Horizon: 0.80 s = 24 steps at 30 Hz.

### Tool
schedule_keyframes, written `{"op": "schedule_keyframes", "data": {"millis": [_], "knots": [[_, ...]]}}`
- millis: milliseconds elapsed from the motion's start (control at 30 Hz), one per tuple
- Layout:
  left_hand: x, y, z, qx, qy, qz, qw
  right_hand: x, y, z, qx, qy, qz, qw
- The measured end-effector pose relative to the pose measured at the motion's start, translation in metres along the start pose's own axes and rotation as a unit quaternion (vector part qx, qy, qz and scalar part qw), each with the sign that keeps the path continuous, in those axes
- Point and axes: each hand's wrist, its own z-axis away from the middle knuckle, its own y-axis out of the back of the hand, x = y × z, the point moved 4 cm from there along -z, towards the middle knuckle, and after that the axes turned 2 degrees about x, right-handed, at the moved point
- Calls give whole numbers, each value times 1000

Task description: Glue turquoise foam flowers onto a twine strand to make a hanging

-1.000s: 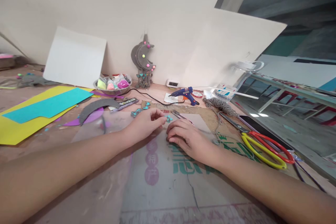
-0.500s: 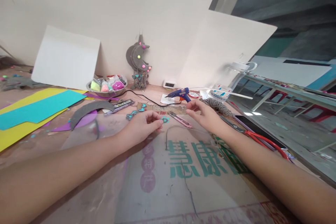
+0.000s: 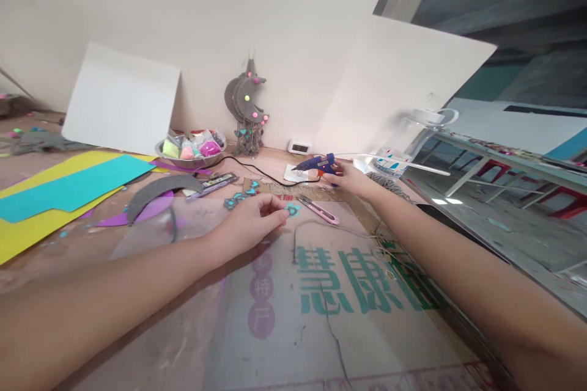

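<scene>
My left hand (image 3: 254,220) is closed in a pinch on a small teal-and-grey piece (image 3: 292,210), which pokes out past the fingertips above the plastic-covered work surface. Farther back, my right hand (image 3: 351,180) has its fingers round the handle of a blue hot glue gun (image 3: 316,164), whose nozzle points left over a small white pad (image 3: 290,173). Between the hands lies a pink craft knife (image 3: 323,212). More teal-and-grey pieces (image 3: 238,197) lie just behind my left hand. A thin grey cord (image 3: 332,330) runs across the plastic sheet (image 3: 284,354).
A grey moon-shaped hanging ornament (image 3: 247,101) is at the wall. Left of it are a metal bowl (image 3: 190,163) of coloured clay packets, a white board (image 3: 121,101) and teal foam sheet (image 3: 77,186). A clear jug (image 3: 408,134) and grey twine (image 3: 389,187) sit right.
My right hand has moved forward onto the glue gun's handle and closed round it. My left hand keeps its pinch on the small piece. The view has shifted slightly.
</scene>
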Motion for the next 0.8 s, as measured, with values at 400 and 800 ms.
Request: {"op": "schedule_keyframes", "data": {"millis": [400,800], "knots": [[2,1,0,2,1,-26,1000,0,8,-11,18,-57,-19,998],[-7,-2,-2,-6,-7,18,1000,-90,-6,106,21,-17,-289,957]]}}
